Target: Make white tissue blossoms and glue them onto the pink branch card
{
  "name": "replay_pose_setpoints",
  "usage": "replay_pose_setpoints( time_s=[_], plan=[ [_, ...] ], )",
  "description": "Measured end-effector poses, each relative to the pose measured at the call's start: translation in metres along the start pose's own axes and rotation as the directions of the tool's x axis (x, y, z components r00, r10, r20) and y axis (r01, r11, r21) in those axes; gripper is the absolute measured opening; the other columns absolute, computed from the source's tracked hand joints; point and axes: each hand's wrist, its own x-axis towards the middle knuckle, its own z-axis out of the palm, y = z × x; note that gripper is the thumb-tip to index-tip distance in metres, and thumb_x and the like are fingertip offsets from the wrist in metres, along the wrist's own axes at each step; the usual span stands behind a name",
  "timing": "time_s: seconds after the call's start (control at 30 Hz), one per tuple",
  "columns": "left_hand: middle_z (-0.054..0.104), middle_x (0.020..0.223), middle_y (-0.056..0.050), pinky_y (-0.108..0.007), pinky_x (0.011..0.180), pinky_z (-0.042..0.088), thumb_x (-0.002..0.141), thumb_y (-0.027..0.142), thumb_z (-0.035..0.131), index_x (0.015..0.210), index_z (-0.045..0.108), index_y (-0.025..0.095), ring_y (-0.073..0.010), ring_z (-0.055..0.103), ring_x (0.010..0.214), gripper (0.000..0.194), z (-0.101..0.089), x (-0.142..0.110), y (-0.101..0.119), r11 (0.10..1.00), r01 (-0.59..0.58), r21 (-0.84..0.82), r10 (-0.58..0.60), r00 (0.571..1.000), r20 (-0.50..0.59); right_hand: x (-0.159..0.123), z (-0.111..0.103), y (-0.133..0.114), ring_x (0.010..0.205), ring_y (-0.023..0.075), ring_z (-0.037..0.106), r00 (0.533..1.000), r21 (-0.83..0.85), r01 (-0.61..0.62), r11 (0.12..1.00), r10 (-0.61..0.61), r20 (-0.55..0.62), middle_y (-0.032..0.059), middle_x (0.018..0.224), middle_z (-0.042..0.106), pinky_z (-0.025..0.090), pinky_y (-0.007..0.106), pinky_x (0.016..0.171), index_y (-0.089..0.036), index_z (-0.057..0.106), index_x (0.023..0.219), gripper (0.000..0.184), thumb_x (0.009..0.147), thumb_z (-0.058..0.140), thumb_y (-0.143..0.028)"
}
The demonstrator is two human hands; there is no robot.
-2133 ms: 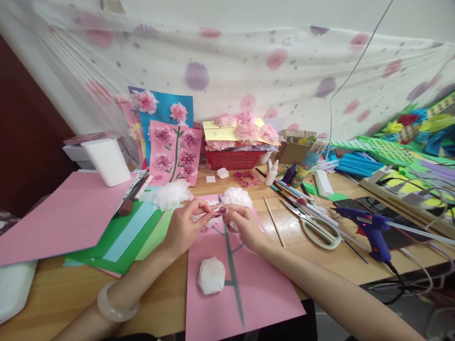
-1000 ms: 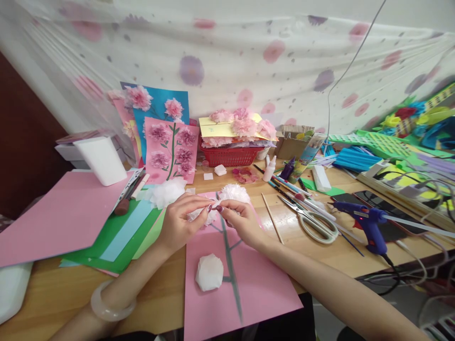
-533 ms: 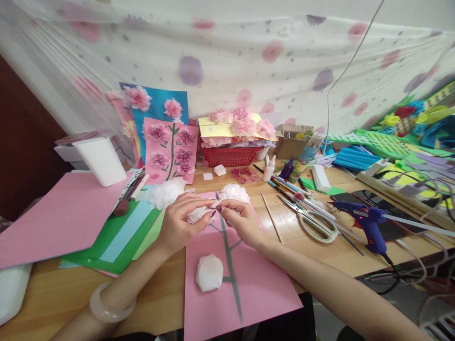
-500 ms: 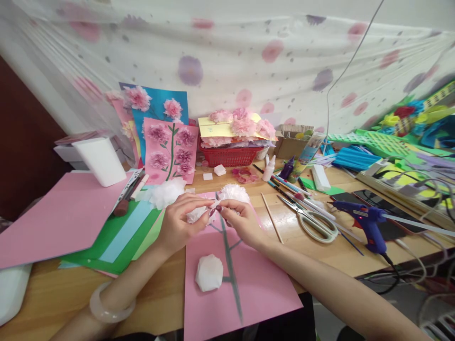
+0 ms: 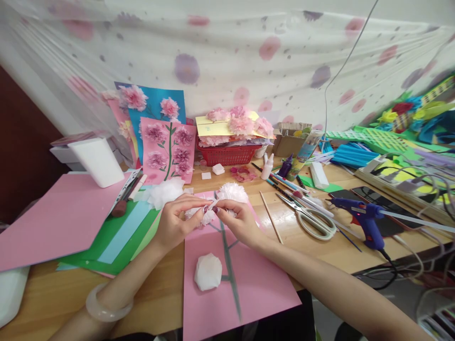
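Observation:
My left hand and my right hand meet fingertip to fingertip above the pink card. Between them they pinch a small piece of white tissue paper, mostly covered by the fingers. A grey-green stem with side branches is painted on the card. One white paper flower sits at its top; another white flower is partly hidden behind my left hand. A stack of round white tissue paper lies on the card near the lower left branch.
Fluffy white tissue and coloured sheets lie left. Scissors, a wooden stick and a blue glue gun lie right. Behind stand a red basket, a glue bottle and a finished flower card.
Both hands stay together over the card, fingertips shifting slightly on the white tissue. My left fingers have closed in a little. The whole view has drifted slightly.

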Motion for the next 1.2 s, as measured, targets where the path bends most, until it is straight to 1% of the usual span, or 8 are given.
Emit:
replay_pose_setpoints(
  time_s=[0.17,0.37,0.6,0.77,1.1,1.2],
  plan=[
    [0.078,0.086,-0.004,-0.032,0.078,0.055,0.076,0.015,0.063,0.084,0.078,0.022,-0.0197,0.069,0.084,0.019,-0.0008,0.0,-0.0005,1.0,0.013,-0.018,-0.014,1.0,-0.001,-0.0001,0.0007,0.0013,0.069,0.0145,0.056,1.0,0.012,0.013,1.0,-0.013,-0.005,0.0013,0.072,0.064,0.044,0.028,0.07,-0.017,0.068,0.079,0.017,0.083,0.055,-0.027],
    [0.077,0.088,-0.006,-0.032,0.079,0.055,0.08,0.016,0.06,0.085,0.078,0.021,-0.0195,0.069,0.087,0.02,-0.0013,-0.0002,-0.0017,0.999,0.042,-0.03,-0.042,0.999,0.006,-0.0005,0.0003,0.0004,0.069,0.0141,0.055,1.0,0.006,0.021,1.0,-0.021,-0.003,0.0009,0.071,0.063,0.044,0.027,0.069,-0.017,0.067,0.078,0.017,0.084,0.055,-0.027],
    [0.077,0.086,-0.005,-0.032,0.079,0.054,0.079,0.017,0.063,0.085,0.078,0.022,-0.0195,0.069,0.084,0.017,-0.0022,-0.0008,-0.0026,0.999,0.032,-0.028,-0.031,0.999,0.013,-0.0005,0.0003,-0.0013,0.07,0.0143,0.056,1.0,0.001,0.02,1.0,-0.02,0.009,0.0013,0.072,0.063,0.045,0.027,0.07,-0.017,0.067,0.08,0.018,0.085,0.054,-0.028],
    [0.077,0.089,-0.006,-0.034,0.081,0.054,0.081,0.019,0.062,0.087,0.078,0.021,-0.0199,0.069,0.086,0.017,-0.0026,-0.0001,-0.0009,0.999,0.034,-0.023,-0.034,0.999,0.027,-0.0007,0.0004,-0.0015,0.07,0.0144,0.056,1.0,-0.008,0.01,1.0,-0.01,0.008,0.001,0.072,0.063,0.045,0.028,0.07,-0.017,0.067,0.079,0.018,0.085,0.055,-0.029],
    [0.077,0.085,-0.005,-0.034,0.078,0.056,0.078,0.018,0.061,0.08,0.077,0.021,-0.0204,0.07,0.084,0.016,-0.0011,-0.0001,-0.0004,0.999,0.049,0.007,-0.049,0.999,0.006,-0.0011,0.0008,-0.0023,0.072,0.0153,0.055,1.0,-0.007,0.002,1.0,-0.002,0.016,0.0023,0.074,0.063,0.045,0.028,0.071,-0.017,0.067,0.079,0.02,0.085,0.054,-0.031],
    [0.077,0.085,-0.005,-0.034,0.078,0.056,0.077,0.018,0.062,0.081,0.076,0.022,-0.0206,0.07,0.085,0.016,-0.0013,-0.0003,-0.0002,0.999,0.045,0.015,-0.045,0.999,0.006,-0.0012,0.0003,-0.002,0.071,0.0154,0.055,1.0,-0.001,-0.009,1.0,0.009,0.02,0.002,0.073,0.063,0.044,0.028,0.07,-0.017,0.067,0.079,0.021,0.086,0.054,-0.032]
  ],
)
